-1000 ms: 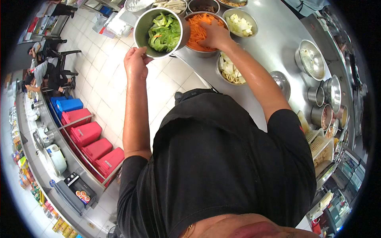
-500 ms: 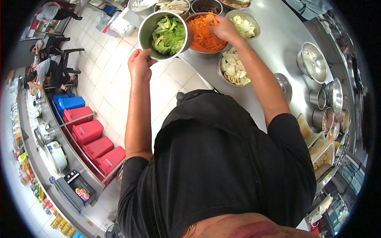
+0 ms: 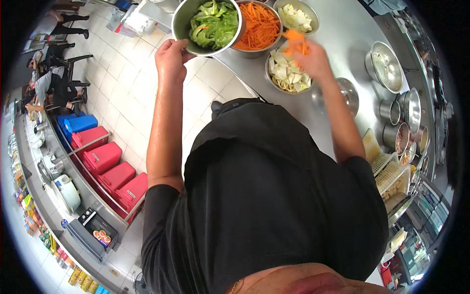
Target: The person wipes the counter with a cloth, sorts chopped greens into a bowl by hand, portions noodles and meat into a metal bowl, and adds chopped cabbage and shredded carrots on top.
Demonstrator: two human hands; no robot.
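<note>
My left hand (image 3: 171,59) grips the rim of a deep metal pot (image 3: 239,40) of sliced green vegetables (image 3: 215,25), tipped so its inside faces me. In my right hand (image 3: 313,60) is a bunch of shredded carrot (image 3: 295,41), its fingers closed and slightly blurred. That hand is over the right side of a metal bowl (image 3: 270,81) of pale cut cabbage and noodle-like strands. Just right of the green pot stands a bowl of shredded carrot (image 3: 257,29). Beyond the right hand sits a bowl of pale chopped cabbage (image 3: 296,18).
The steel table (image 3: 342,44) carries a shallow metal bowl (image 3: 347,95), a large strainer-like bowl (image 3: 384,67) and several pots at the right. White baskets (image 3: 391,179) stand nearer. Red bins (image 3: 105,157) line the left counter. People sit at the far left.
My right hand has lifted out of the carrot bowl and come right and toward me with carrot shreds in it. The left hand keeps hold of the pot.
</note>
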